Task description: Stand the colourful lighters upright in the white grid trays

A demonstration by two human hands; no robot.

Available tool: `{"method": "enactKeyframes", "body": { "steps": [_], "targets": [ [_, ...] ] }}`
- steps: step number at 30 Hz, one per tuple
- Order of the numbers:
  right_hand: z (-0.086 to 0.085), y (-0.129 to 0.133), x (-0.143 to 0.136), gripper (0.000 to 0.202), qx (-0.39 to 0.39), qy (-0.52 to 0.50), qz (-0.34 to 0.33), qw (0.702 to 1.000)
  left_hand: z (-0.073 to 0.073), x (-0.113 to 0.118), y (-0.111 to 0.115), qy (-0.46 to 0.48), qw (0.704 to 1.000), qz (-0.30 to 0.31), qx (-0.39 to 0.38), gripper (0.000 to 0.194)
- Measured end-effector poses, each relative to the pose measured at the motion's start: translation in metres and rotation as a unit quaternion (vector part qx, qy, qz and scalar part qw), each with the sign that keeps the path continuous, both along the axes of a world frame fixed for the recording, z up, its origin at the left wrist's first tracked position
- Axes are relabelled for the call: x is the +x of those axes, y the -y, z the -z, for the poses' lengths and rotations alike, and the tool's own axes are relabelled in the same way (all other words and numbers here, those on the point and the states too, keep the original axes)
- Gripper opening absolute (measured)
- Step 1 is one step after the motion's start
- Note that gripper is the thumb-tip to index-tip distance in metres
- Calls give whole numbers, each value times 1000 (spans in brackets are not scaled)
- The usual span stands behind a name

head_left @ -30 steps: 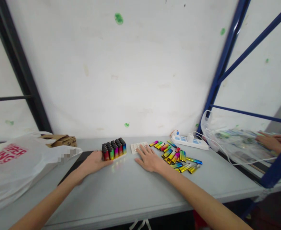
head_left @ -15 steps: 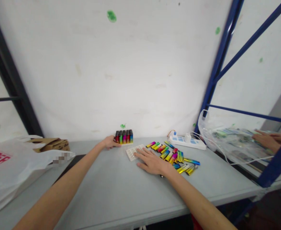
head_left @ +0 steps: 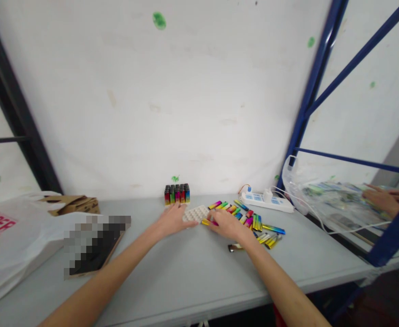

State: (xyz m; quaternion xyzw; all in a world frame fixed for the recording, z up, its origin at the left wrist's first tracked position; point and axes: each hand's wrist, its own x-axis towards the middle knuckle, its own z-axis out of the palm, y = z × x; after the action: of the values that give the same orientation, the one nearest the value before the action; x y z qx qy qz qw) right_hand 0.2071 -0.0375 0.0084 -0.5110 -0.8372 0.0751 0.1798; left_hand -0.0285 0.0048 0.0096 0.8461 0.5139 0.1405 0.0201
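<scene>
Left hand has moved to the tray's edge.

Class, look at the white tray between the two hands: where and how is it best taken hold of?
Probably by the left edge of the white tray, coming from the left. It lies flat and low, so an edge likely offers the easiest hold; the left hand is at that end, while shiny cylinders and the right hand crowd the right.
</scene>
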Motion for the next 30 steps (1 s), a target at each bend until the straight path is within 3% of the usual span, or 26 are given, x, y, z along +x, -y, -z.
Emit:
{"method": "enactKeyframes", "body": {
  "steps": [4, 10, 14, 18, 22, 26, 30],
  "targets": [
    [-15, -5, 14, 30, 15, -94, -35, 995, 7, 1, -3, -30, 1000, -8, -7, 67],
    [-21, -24, 17, 33, 3, -231, -28, 973, 5, -20, 14, -10, 995, 87, -40, 69],
    [-17, -36, -4, 44, -99, -374, -22, 922, 11, -18, 35, 24, 993, 109, -33, 77],
    [-10, -37, -28, 49, -163, -480, -77, 858, 16, -18, 41, 71, 992, 94, -51, 85],
    [0, -32, -39, 51, -212, -566, -128, 786, 15, -28, 36, 104, 984, 125, -65, 71],
    [3, -26, -42, 45, -214, -574, -131, 780, 18, -32, 32, 123, 981, 133, -63, 63],
    [6, -24, -46, 45, -225, -569, -80, 787, 25, -25, 33, 137, 982, 125, -33, 60]
  ]
}}
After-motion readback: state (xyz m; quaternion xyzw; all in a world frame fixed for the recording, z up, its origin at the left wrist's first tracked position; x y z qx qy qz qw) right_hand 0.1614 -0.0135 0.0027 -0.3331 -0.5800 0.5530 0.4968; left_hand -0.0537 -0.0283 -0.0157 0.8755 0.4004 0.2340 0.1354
